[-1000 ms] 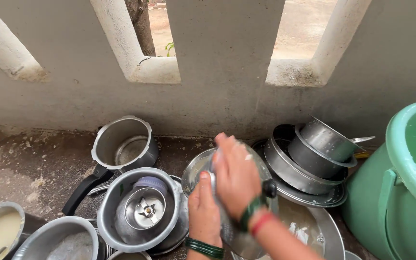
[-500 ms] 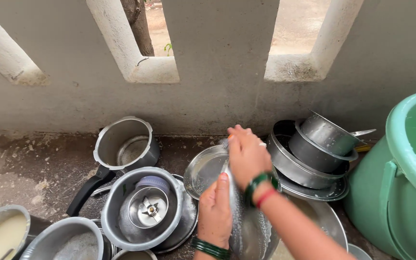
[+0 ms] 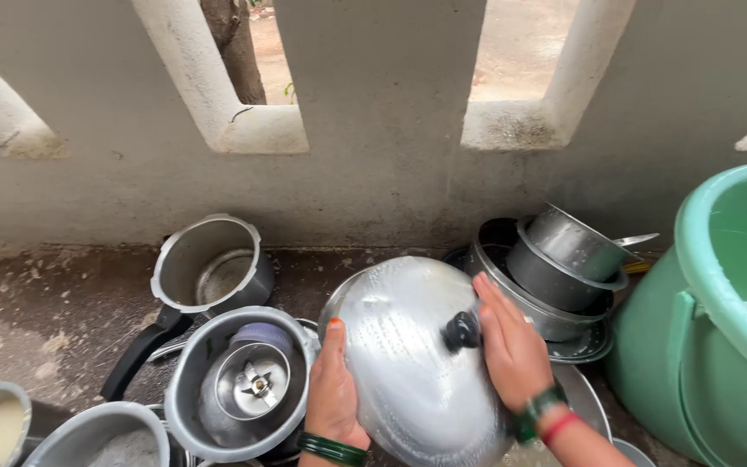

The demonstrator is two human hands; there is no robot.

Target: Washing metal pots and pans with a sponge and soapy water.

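Observation:
A large domed steel lid (image 3: pixel 408 363) with a black knob (image 3: pixel 461 330) faces me, tilted up at bottom centre. My left hand (image 3: pixel 332 389) grips its left rim, thumb on top. My right hand (image 3: pixel 512 350) lies flat on its right side, just beside the knob. Both wrists wear green bangles; the right one also has a red band. Behind the lid a steel plate is mostly hidden.
A steel bowl holding a mixer jar (image 3: pixel 252 380) sits left of the lid, a pressure cooker pot (image 3: pixel 209 264) behind it. Stacked steel pots (image 3: pixel 555 268) stand at the right by a green plastic tub (image 3: pixel 719 303). Two more vessels (image 3: pixel 97 437) lie at bottom left. A wall (image 3: pixel 382 173) runs behind.
The lid has turned from edge-on to its domed top facing me. My right hand moved from its upper rim down to the right side near the knob.

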